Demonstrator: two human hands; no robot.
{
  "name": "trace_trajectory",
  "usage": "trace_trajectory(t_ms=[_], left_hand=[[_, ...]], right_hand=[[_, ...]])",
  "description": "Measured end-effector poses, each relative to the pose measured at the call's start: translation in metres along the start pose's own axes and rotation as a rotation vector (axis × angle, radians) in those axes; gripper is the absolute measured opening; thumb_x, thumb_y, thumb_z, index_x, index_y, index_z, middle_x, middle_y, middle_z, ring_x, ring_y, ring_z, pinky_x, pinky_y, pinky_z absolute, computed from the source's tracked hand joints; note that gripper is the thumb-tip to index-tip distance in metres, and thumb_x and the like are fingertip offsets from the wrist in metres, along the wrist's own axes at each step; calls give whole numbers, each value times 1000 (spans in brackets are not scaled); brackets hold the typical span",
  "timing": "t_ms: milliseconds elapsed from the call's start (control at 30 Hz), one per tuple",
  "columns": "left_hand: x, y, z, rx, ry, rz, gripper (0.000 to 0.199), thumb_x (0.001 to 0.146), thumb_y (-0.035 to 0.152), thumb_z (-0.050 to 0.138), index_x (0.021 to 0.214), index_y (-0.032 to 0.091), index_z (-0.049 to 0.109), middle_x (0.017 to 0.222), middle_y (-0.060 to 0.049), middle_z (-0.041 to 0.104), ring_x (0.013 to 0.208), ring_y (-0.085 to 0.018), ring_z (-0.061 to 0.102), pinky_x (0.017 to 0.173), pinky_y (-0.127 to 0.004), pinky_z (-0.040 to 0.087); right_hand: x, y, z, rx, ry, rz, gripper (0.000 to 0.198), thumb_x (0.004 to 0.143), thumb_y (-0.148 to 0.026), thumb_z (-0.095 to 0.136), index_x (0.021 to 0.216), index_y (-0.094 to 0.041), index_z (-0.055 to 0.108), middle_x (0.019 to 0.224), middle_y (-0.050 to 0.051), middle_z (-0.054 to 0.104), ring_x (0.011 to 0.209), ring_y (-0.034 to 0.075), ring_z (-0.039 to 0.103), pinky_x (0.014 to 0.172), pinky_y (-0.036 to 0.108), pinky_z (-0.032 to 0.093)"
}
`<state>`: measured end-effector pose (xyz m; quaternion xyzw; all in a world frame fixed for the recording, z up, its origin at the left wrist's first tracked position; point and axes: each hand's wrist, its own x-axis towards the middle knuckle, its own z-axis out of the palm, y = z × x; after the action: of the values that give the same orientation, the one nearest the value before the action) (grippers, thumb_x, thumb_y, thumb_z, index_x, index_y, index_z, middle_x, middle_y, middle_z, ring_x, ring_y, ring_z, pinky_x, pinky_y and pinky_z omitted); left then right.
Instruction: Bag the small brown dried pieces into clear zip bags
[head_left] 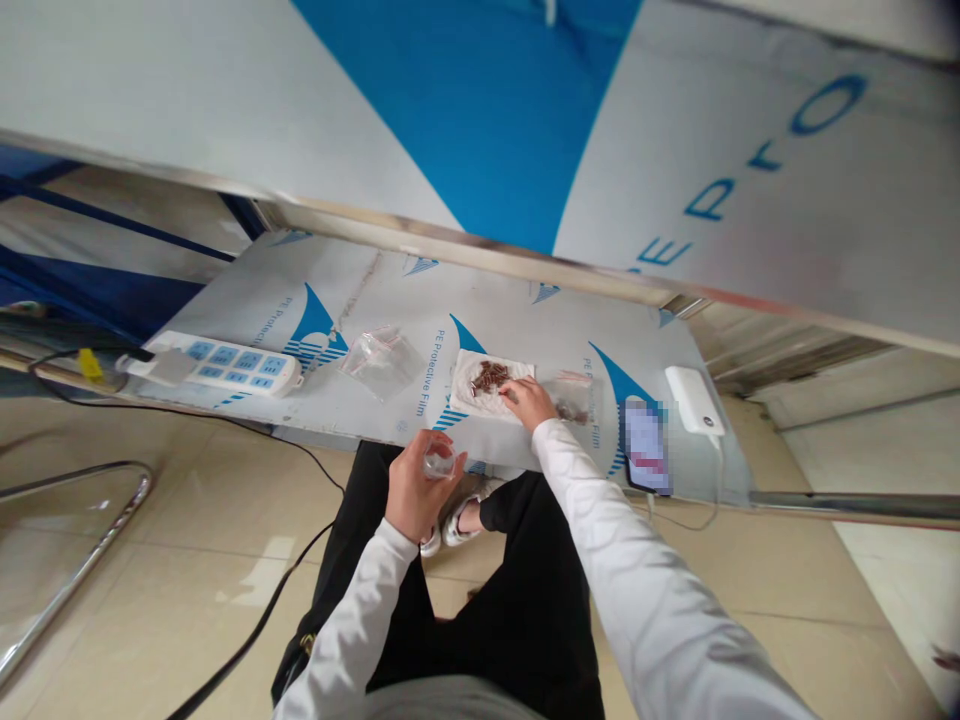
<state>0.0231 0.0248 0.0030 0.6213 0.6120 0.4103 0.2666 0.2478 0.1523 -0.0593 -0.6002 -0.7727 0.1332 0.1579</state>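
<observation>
My left hand is wrapped round a small clear plastic cup, held just off the shelf's front edge above my lap. The cup's open top faces up. My right hand reaches onto a white cloth or paper pad. Its thumb and fingertips are pressed together at the edge of a pile of small reddish-brown metal pieces, perhaps screws. Whatever is in that pinch is too small to make out. Beside the right hand lies a clear zip bag with small dark pieces in its lower part.
Left on the film-covered shelf lie another clear bag and a white power strip with a plug and cable. A phone and a white power bank with a cord are at the right. An upper panel overhangs the back.
</observation>
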Motion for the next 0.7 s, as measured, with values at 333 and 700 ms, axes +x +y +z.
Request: trace_trajectory(t_ms=[333, 700], left_hand=[[2, 17, -2, -33, -21, 9, 19, 71, 24, 65, 85, 20, 53, 73, 2, 65, 66, -13, 63, 66, -23, 49], [-9, 38, 4, -140, -80, 122, 17, 69, 16, 57, 84, 20, 50, 78, 0, 62, 71, -15, 60, 67, -25, 47]], right_hand=[[-61, -111, -59, 397, 257, -52, 9, 82, -26, 63, 89, -22, 66, 87, 4, 70, 76, 16, 63, 71, 28, 51], [-108, -147, -95, 330, 108, -278, 22, 84, -31, 65, 104, -23, 66, 79, 5, 68, 82, 21, 60, 75, 33, 51]])
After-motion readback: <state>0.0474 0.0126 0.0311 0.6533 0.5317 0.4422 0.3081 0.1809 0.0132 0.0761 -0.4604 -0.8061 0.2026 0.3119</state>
